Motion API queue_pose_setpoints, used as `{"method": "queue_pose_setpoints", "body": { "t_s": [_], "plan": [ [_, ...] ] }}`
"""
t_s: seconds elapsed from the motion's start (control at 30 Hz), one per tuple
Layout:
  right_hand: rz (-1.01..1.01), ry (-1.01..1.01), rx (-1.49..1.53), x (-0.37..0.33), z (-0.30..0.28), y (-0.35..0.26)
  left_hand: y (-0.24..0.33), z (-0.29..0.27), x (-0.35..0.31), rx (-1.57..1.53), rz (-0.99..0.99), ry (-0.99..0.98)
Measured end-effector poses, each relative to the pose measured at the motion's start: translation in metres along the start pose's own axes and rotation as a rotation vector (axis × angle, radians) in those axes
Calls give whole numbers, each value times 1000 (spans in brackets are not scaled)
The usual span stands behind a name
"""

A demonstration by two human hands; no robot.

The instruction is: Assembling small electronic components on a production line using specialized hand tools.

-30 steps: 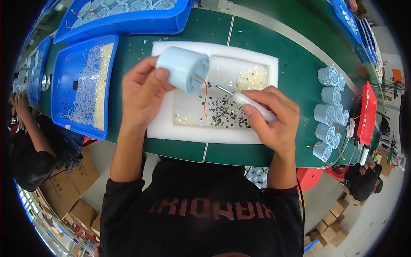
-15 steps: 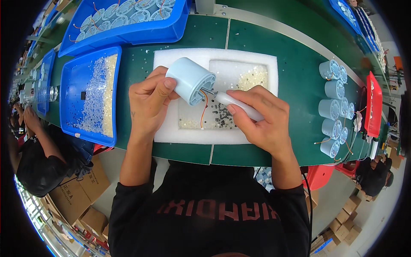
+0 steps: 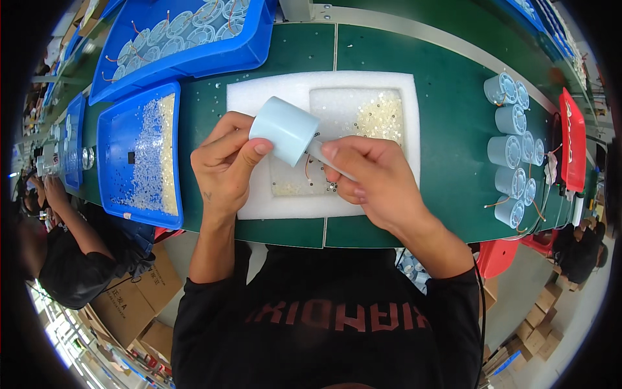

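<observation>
Over the rectangular white foam tray [image 3: 363,80], the left hand [image 3: 223,159] curls round a pale-blue plastic cylinder [image 3: 285,126], the right hand [image 3: 374,174] clenched on a white-handled tool [image 3: 319,154].

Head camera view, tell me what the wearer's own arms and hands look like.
The left hand and right hand are bare, without gloves. Plain black sleeves leave the forearms uncovered. A small dark marking shows near the left wrist; a thin black cord runs beside the right sleeve.

Green worktable [image 3: 447,162] above grey floor [image 3: 515,282]
</observation>
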State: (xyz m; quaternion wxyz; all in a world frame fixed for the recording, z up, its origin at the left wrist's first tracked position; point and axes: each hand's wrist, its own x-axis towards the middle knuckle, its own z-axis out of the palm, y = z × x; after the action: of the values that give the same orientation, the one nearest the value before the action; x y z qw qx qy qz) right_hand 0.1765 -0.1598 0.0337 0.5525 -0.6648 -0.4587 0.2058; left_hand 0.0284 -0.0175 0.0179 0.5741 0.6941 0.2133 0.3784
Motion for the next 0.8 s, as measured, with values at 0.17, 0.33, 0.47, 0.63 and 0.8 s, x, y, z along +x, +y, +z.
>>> {"method": "queue_pose_setpoints", "body": {
  "t_s": [0.17,0.33,0.47,0.63,0.8],
  "plan": [
    [-242,47,-215,2,-1,-2,-1,-7,0,-72,-22,-11],
    [238,-344,99,16,-22,-16,11,-1,4,-220,86,41],
    [-407,70,-242,4,-35,-1,25,-6,8,-68,142,36],
    [-570,-96,-573,5,-21,-25,32,15,4,563,558,-138],
    [-435,-284,10,-3,-21,-9,33,21,9,764,644,-125]
  ]
}}
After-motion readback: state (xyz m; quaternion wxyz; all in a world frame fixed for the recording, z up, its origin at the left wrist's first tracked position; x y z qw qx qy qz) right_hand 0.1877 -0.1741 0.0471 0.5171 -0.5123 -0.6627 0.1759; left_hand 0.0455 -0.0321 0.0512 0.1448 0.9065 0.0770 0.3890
